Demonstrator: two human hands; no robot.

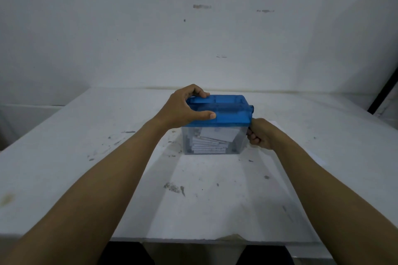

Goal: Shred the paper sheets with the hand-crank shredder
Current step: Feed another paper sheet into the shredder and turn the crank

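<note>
The hand-crank shredder (228, 112) stands in the middle of the white table (86, 135). It has a blue top on a clear bin (187, 142). Inside the bin lie white paper strips (210, 145) and a hanging piece of sheet. My left hand (185, 107) clamps the left end of the blue top, thumb on the near edge and fingers over the far edge. My right hand (260, 133) is closed around the dark crank handle at the shredder's right side, low beside the bin; the handle is mostly hidden by my fingers.
A white wall rises right behind the table. A dark slanted bar (383, 90) leans at the far right. The tabletop carries scuffs and stains; its near edge (193, 240) lies just in front of me.
</note>
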